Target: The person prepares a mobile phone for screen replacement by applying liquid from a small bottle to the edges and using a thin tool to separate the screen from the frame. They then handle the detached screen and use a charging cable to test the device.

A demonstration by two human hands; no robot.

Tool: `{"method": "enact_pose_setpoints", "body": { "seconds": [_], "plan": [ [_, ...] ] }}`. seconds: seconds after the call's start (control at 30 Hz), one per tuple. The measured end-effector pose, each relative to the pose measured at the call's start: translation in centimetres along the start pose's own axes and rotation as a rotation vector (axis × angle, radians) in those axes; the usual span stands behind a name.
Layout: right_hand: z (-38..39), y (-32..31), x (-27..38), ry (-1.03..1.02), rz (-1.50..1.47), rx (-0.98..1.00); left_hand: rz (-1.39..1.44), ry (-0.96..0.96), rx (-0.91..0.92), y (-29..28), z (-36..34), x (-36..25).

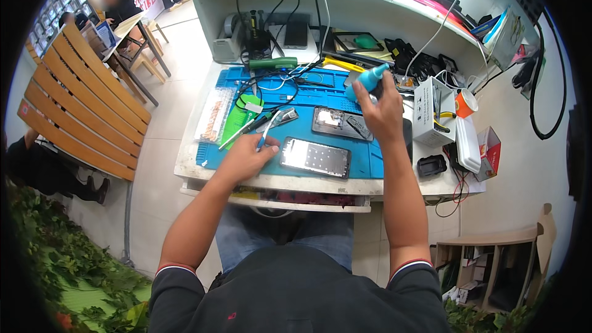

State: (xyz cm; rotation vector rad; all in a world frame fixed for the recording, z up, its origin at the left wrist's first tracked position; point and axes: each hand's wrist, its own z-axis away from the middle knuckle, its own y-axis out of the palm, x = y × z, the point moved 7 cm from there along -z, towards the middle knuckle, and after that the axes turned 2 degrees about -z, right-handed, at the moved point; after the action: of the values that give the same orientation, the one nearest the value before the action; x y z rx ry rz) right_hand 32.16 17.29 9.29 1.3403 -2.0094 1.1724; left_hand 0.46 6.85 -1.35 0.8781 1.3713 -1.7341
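My left grip [248, 156]: closed round a thin blue-white tool [263, 139] | panel [316, 158]: on the desk [187, 163], apart from the housing [333, 122] just beyond; they look taken apart, not yet rejoined | my right grip [383, 110]: wrapped round a teal bottle [368, 79], tilted

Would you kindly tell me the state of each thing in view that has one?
Left hand: closed around slim tool
Right hand: closed around teal bottle
Teal bottle: held, nozzle toward picture's upper right
Nearer phone part: flat, silvery side up
Farther phone part: opened, innards exposed
Drawer: partly open
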Motion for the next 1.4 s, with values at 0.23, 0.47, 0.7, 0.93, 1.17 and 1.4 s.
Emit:
{"method": "enact_pose_setpoints", "body": {
  "seconds": [0.23, 0.47, 0.7, 0.93, 1.17, 1.4],
  "plan": [
    [9.7, 0.2, 3.8, -0.060, -0.254, 0.026, -0.130, 0.056, -0.039, 0.8, -0.6, -1.1],
    [12.7, 3.2, 5.2, -0.054, -0.254, 0.174, -0.314, -0.044, -0.048, 0.2, -4.1, -1.9],
    [13.4, 4.5, 4.9, -0.060, -0.211, 0.251, -0.234, -0.069, -0.019, 0.3, -6.0, -0.7],
    [13.6, 4.7, 4.4, -0.003, -0.237, 0.240, -0.069, -0.124, 0.026, 0.1, -5.7, -0.3],
    [13.7, 4.9, 4.3, 0.020, -0.226, 0.264, 0.083, -0.265, 0.124, 0.0, -5.2, -0.7],
    [13.9, 5.3, 3.7, 0.041, -0.225, 0.280, -0.006, -0.231, 0.117, 0.0, -5.2, -1.3]
  ]
}}
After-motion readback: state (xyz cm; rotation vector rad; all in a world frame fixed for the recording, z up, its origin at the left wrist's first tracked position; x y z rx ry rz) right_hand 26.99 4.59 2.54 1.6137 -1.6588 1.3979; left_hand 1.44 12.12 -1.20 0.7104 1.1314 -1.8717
